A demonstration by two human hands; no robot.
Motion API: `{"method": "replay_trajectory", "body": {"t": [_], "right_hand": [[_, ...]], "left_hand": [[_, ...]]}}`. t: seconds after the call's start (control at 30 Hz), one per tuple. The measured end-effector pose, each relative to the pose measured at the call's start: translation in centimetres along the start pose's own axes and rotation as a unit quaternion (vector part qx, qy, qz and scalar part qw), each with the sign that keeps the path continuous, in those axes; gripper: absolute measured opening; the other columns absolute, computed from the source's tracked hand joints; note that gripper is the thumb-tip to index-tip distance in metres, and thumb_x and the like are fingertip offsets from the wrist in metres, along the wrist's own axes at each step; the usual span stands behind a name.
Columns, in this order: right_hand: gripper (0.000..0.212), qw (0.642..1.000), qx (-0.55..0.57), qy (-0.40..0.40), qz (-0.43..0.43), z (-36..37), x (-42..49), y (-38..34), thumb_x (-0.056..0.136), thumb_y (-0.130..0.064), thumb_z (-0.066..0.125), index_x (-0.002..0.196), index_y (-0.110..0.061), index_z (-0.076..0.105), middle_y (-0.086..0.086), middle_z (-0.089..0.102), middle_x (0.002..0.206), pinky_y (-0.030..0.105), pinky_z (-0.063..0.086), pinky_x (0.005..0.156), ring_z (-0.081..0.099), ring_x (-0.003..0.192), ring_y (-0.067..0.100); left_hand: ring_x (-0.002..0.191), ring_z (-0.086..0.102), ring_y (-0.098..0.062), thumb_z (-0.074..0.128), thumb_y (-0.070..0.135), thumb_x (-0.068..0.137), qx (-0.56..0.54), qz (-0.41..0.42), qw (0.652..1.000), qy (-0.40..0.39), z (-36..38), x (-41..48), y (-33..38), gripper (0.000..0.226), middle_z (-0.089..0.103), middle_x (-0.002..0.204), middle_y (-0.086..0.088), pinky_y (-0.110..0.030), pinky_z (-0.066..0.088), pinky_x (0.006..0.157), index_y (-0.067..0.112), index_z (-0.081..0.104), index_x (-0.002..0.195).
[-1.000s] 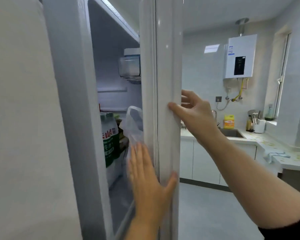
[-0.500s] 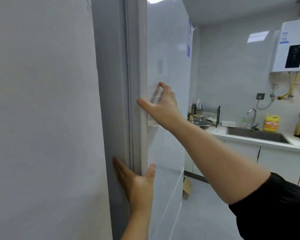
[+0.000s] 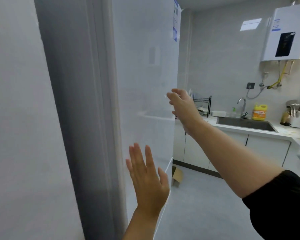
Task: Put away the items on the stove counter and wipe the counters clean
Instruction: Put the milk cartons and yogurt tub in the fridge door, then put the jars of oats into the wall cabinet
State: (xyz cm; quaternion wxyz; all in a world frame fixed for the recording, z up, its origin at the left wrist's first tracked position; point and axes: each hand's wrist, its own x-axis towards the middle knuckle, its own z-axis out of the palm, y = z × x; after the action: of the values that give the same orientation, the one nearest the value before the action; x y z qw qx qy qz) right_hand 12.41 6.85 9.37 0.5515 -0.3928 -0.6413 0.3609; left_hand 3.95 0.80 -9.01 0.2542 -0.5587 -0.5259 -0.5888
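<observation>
Now you keep both palms toward the shut fridge door (image 3: 142,66), the left hand (image 3: 147,175) flat with fingers spread, the right hand (image 3: 184,106) loosely curled and empty, probably to seat it, while the counter (image 3: 284,133) lies well apart, rightwards.

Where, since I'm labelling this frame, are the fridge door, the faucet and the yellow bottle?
fridge door (image 3: 142,66): head view, on its bare front panel above both hands.
faucet (image 3: 244,108): head view, on the upright stem behind the sink.
yellow bottle (image 3: 259,112): head view, on the middle of its body.
</observation>
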Motion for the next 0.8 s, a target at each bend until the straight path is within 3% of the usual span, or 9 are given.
{"method": "replay_trajectory", "body": {"t": [0.07,0.13,0.23,0.3,0.5,0.67,0.8], "right_hand": [[0.04,0.999,-0.017,0.023,0.019,-2.8,0.5,1.8,0.091,-0.028,0.05,0.128,-0.015,0.049,0.001,0.055,0.113,0.038,0.045,0.097,0.053,0.103,0.015],[0.034,0.997,-0.041,0.051,0.033,-6.2,1.0,3.6,0.092,-0.024,0.049,0.124,-0.013,0.052,0.0,0.057,0.11,0.032,0.045,0.089,0.054,0.1,0.013],[0.031,0.991,-0.078,0.098,0.04,-11.8,1.7,6.7,0.094,-0.021,0.048,0.123,-0.012,0.053,-0.004,0.057,0.101,0.025,0.041,0.08,0.053,0.095,0.01],[0.03,0.985,-0.101,0.13,0.051,-15.5,2.2,9.3,0.094,-0.02,0.048,0.122,-0.011,0.054,-0.008,0.055,0.092,0.02,0.04,0.072,0.051,0.087,0.005],[0.025,0.958,-0.176,0.21,0.089,-26.0,5.3,16.2,0.093,-0.021,0.048,0.113,-0.011,0.059,-0.008,0.056,0.088,0.016,0.039,0.065,0.05,0.08,0.001],[0.027,0.929,-0.223,0.27,0.121,-35.2,8.6,20.4,0.095,-0.023,0.047,0.117,-0.013,0.057,-0.005,0.057,0.098,0.014,0.038,0.068,0.052,0.092,0.006],[0.029,0.893,-0.272,0.331,0.136,-42.8,9.2,21.5,0.093,-0.022,0.049,0.12,-0.015,0.057,-0.002,0.059,0.111,0.013,0.038,0.07,0.053,0.102,0.01]], "left_hand": [[0.146,0.011,-0.029,0.061,0.016,0.078,-0.047,0.033,0.998,-0.031,2.2,-0.3,1.3,0.09,0.004,0.16,-0.002,-0.041,0.007,0.12,0.024,0.009,0.151],[0.146,0.01,-0.026,0.063,0.008,0.076,-0.09,0.009,0.993,-0.074,5.4,-0.4,2.6,0.089,0.007,0.16,0.0,-0.044,0.013,0.119,0.024,0.015,0.149],[0.146,0.009,-0.021,0.055,0.007,0.078,-0.149,-0.052,0.976,-0.152,11.2,-0.9,5.1,0.071,0.014,0.156,-0.002,-0.054,0.03,0.11,0.019,0.028,0.143],[0.145,0.013,-0.019,0.052,0.011,0.08,-0.194,-0.062,0.96,-0.194,15.4,-1.4,7.3,0.062,0.019,0.155,-0.003,-0.051,0.036,0.108,0.016,0.036,0.14],[0.141,0.025,-0.026,0.051,0.013,0.081,-0.284,-0.024,0.916,-0.283,28.0,-1.6,13.4,0.055,0.03,0.151,-0.011,-0.04,0.029,0.111,0.011,0.045,0.136],[0.138,0.03,-0.026,0.058,0.004,0.083,-0.338,0.007,0.869,-0.36,38.8,-1.1,19.0,0.054,0.032,0.149,-0.012,-0.043,0.035,0.11,0.008,0.046,0.135],[0.141,0.024,-0.021,0.058,0.01,0.087,-0.384,0.071,0.82,-0.419,45.8,-0.1,26.6,0.058,0.026,0.153,-0.007,-0.036,0.026,0.113,0.012,0.039,0.141]]}}
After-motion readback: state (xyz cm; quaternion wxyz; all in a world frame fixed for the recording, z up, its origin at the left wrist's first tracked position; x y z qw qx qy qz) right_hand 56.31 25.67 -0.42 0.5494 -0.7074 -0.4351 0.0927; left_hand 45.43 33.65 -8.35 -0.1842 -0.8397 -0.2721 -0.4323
